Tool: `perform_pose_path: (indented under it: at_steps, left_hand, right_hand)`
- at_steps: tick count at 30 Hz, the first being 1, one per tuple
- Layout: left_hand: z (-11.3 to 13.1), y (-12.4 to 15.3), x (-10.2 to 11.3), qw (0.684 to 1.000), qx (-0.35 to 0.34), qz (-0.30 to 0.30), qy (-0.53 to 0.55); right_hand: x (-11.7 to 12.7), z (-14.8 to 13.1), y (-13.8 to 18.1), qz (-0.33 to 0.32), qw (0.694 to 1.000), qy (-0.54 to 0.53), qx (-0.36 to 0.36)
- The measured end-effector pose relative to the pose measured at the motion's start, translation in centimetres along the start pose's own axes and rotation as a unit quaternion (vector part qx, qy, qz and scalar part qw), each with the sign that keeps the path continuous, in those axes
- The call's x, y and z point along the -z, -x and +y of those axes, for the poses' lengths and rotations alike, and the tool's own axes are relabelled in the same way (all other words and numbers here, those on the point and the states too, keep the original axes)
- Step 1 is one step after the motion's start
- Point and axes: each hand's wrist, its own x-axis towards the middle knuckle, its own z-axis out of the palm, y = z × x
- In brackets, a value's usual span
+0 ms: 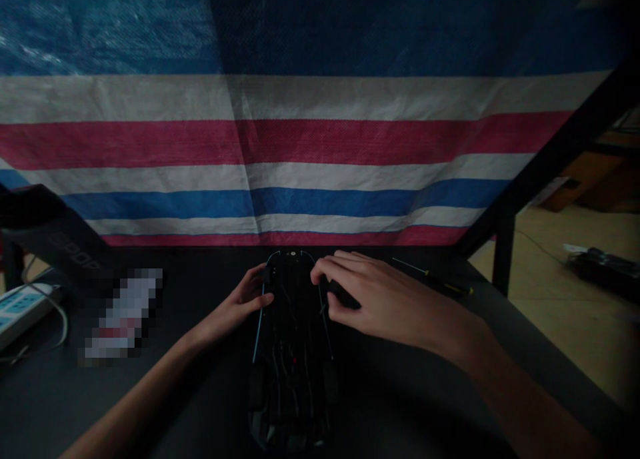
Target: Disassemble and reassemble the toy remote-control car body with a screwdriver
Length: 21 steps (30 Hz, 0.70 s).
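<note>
A long black device with thin blue edge lines, like a toy car chassis (293, 352), lies lengthwise on the dark table (425, 406) in front of me. My left hand (245, 302) grips its far left side, thumb and fingers curled against the edge near a small black wheel. My right hand (370, 296) rests over its far right side, fingers bent down onto a black wheel-like part (343, 296). The scene is dim and fine detail on the device is hard to read.
A thin screwdriver with a yellow-marked shaft (435, 279) lies on the table to the right. A blurred white packet (123, 316) and a white power strip (23, 309) sit on the left. A striped blue, white and red tarp (300, 146) hangs behind.
</note>
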Motion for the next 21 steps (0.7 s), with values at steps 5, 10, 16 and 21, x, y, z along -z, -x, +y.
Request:
perform_pose_path:
  at_steps: [5, 10, 16, 21]
  left_hand:
    - [-0.08, -0.01, 0.04, 1.0, -0.001, -0.003, 0.009]
    - [0.09, 0.04, -0.11, 1.0, 0.001, 0.003, 0.007]
    - [0.09, 0.05, -0.08, 1.0, 0.0, 0.0, 0.003]
    - [-0.14, -0.02, -0.01, 1.0, -0.003, -0.001, 0.004]
  right_hand:
    - [-0.42, 0.15, -0.1, -0.018, 0.999, 0.023, -0.014]
    - [0.09, -0.54, -0.03, -0.006, 1.0, -0.017, 0.003]
    - [-0.13, -0.27, 0.12, -0.033, 0.999, 0.011, -0.032]
    - [-0.07, -0.18, 0.27, -0.025, 0.999, -0.026, -0.02]
